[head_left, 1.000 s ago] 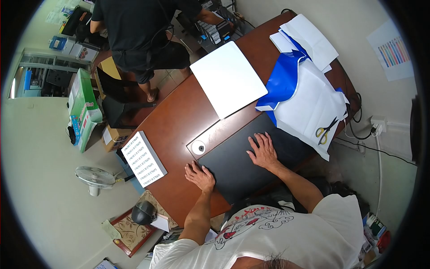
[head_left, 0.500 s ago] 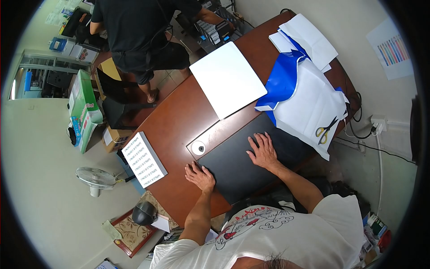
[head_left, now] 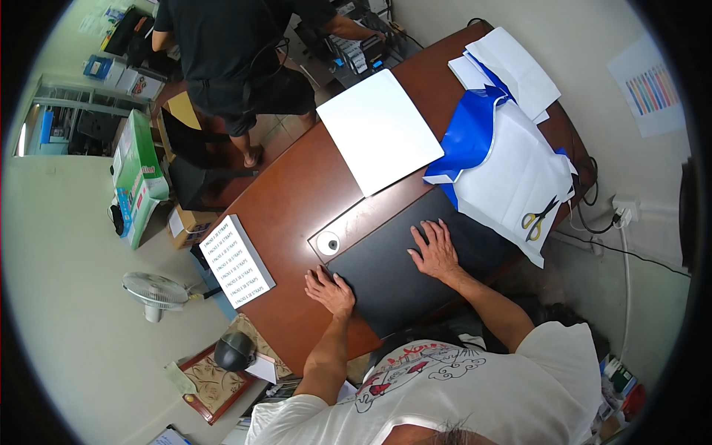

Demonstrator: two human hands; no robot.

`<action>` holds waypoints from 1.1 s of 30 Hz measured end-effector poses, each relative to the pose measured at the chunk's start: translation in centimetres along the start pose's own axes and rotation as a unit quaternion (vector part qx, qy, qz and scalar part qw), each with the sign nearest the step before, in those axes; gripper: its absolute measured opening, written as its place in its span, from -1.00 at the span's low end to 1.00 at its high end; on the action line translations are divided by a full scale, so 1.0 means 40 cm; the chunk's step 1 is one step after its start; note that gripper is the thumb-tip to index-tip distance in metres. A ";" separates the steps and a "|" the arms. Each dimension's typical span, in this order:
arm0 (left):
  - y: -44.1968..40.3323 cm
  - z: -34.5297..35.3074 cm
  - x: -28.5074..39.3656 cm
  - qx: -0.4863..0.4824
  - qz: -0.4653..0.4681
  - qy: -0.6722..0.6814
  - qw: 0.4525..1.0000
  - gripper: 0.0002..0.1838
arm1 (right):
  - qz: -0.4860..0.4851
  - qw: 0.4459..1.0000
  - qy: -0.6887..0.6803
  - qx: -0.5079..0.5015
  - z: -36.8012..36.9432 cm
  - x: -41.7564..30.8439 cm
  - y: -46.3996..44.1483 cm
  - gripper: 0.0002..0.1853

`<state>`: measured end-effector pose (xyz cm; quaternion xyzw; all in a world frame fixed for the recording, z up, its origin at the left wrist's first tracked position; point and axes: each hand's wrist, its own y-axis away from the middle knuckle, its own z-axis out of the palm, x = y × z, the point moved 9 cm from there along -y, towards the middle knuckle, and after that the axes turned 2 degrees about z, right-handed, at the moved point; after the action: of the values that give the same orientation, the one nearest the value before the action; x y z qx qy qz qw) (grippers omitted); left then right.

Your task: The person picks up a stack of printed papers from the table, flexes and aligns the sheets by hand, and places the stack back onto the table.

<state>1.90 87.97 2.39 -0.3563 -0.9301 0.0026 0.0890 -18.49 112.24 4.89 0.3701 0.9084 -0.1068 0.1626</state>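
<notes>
My left hand (head_left: 331,293) rests on the brown wooden desk (head_left: 285,215), at the left edge of a black desk mat (head_left: 400,274). Its fingers are spread and it holds nothing. Flat on the mat lies my right hand (head_left: 436,252), fingers apart and nothing in them. Just beyond the left hand a round white piece with a dark centre (head_left: 327,243) is set on the desk. A white square board (head_left: 380,133) lies farther off. To the right, scissors with yellow handles (head_left: 535,221) sit on a large blue and white sheet (head_left: 512,167).
A stack of white printed sheets (head_left: 237,261) lies at the desk's left edge. White papers (head_left: 512,70) cover the far right corner. Across the desk stands a person in black (head_left: 230,59), one hand at some dark equipment. A fan (head_left: 156,291) and a power outlet (head_left: 625,211) are beside the walls.
My hands stay where they were on the desk and mat. The view has shifted very slightly. The other person's arm has moved a little over the dark equipment.
</notes>
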 end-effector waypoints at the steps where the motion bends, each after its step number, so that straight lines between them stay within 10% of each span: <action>1: -0.002 -0.001 0.001 0.000 0.000 0.003 1.000 -0.37 | 0.000 1.000 -0.001 0.002 0.000 0.000 -0.001 -0.39; 33: -0.006 -0.016 0.008 -0.001 0.008 0.014 1.000 -0.37 | -0.003 1.000 -0.004 0.008 -0.020 -0.012 -0.008 -0.38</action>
<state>1.61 87.99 3.09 -0.3642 -0.9258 -0.0030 0.1014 -18.58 111.97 5.84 0.3684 0.9079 -0.1158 0.1633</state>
